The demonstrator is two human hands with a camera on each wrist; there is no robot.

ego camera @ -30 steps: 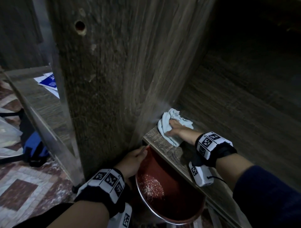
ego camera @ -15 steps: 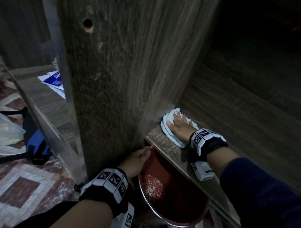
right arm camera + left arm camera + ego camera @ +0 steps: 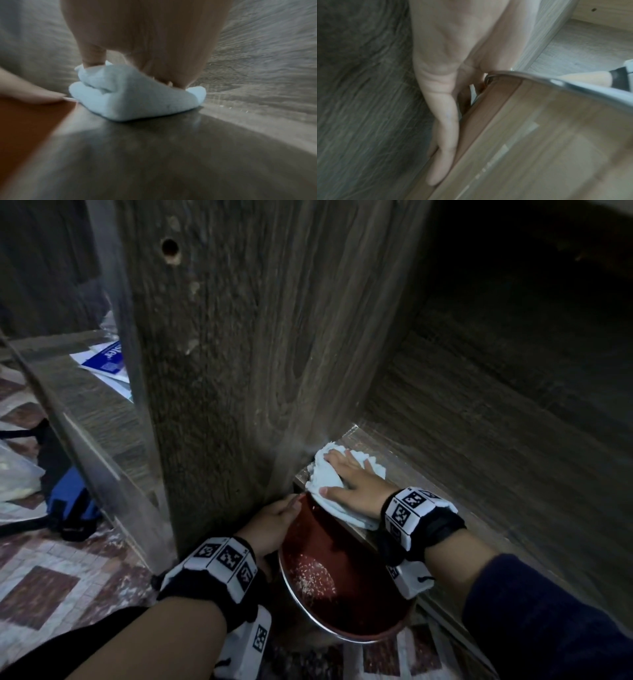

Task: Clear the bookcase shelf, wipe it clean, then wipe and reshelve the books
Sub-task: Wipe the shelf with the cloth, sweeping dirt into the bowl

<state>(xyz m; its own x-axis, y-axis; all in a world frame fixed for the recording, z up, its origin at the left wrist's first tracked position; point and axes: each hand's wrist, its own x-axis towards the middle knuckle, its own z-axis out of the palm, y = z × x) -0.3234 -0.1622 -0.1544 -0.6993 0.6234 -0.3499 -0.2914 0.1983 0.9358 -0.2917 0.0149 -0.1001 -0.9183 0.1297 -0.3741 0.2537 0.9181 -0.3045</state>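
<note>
A crumpled white cloth (image 3: 329, 477) (image 3: 135, 94) lies at the front left corner of the dark wooden shelf (image 3: 479, 474), hanging partly over its edge. My right hand (image 3: 356, 487) (image 3: 145, 40) presses flat on the cloth with straight, spread fingers. Just below the edge, a red bowl with a metal rim (image 3: 342, 577) (image 3: 556, 135) holds pale crumbs. My left hand (image 3: 270, 525) (image 3: 443, 67) pinches its rim against the bookcase's side panel (image 3: 257, 337), thumb on top. No books show on this shelf.
Blue-and-white booklets (image 3: 106, 361) lie on the neighbouring shelf to the left. A blue bag (image 3: 68, 501) and a white plastic bag (image 3: 17, 477) sit on the tiled floor (image 3: 51, 577). The shelf's rear is dark.
My right hand has drawn the cloth forward along the side panel to the shelf's front edge, where it now overhangs the bowl. The left hand keeps the bowl in place.
</note>
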